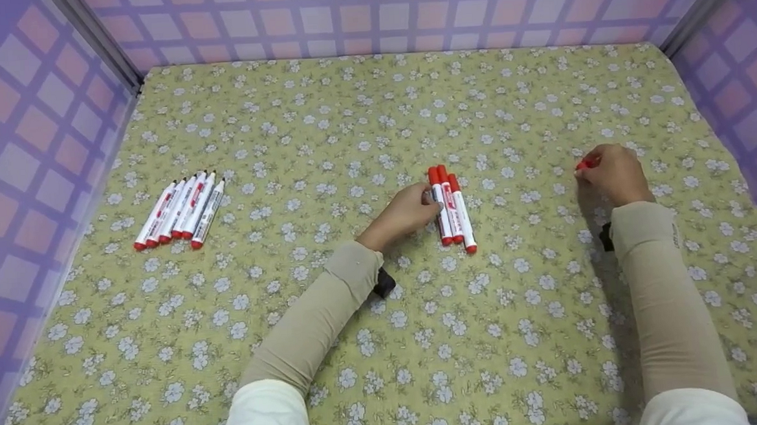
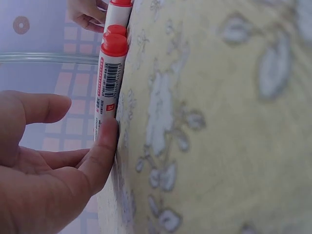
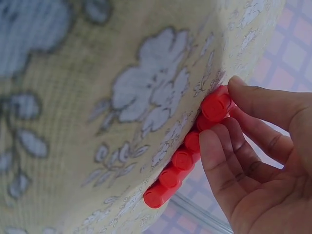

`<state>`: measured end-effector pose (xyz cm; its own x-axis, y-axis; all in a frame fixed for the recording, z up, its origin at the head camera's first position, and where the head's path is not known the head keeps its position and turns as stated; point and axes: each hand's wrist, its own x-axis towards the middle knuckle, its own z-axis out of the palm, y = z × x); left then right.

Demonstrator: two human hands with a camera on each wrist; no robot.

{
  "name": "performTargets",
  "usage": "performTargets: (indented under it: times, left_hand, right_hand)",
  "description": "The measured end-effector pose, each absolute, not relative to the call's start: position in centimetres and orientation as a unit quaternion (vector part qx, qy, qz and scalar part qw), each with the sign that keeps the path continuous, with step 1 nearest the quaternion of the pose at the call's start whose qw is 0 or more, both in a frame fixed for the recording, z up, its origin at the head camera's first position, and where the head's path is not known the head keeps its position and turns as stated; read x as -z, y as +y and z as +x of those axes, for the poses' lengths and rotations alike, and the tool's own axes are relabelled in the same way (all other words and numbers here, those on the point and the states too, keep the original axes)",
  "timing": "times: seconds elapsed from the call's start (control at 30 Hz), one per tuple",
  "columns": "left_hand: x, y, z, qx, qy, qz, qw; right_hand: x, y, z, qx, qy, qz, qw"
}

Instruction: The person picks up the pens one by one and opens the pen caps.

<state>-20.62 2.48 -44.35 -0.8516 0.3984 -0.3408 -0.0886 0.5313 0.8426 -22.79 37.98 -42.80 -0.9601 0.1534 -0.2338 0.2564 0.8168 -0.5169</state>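
Three white markers with red caps (image 1: 449,202) lie side by side on the cloth. My left hand (image 1: 407,211) is at their left side. In the left wrist view the thumb (image 2: 102,151) touches the nearest marker (image 2: 109,80), while the index finger stands apart from it. At the right, my right hand (image 1: 616,174) pinches a red cap (image 3: 217,105) between thumb and fingers. More red caps (image 3: 170,178) stand in a row beside it in the right wrist view. The hand hides most of them from the head view.
On the left, several uncapped white markers (image 1: 181,210) lie in a slanted group, dark tips pointing away. A flowered green cloth (image 1: 347,110) covers the table. Checked panels (image 1: 407,13) enclose the back and both sides.
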Motion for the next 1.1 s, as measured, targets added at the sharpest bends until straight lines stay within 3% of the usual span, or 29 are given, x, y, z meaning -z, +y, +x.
performTargets:
  times: [0.33, 0.73, 1.1]
  left_hand:
    - [44.7, 3.2, -21.4, -0.491, 0.836, 0.062, 0.236]
    - [44.7, 4.2, -21.9, -0.482, 0.849, 0.065, 0.205]
    - [44.9, 4.3, -21.9, -0.488, 0.848, 0.054, 0.201]
  right_hand:
    - [43.0, 37.8, -22.7, 0.28, 0.952, 0.103, 0.073]
    - [43.3, 37.6, -22.9, 0.249, 0.965, 0.078, 0.011]
    - [43.1, 37.0, -22.8, 0.253, 0.965, 0.07, 0.002]
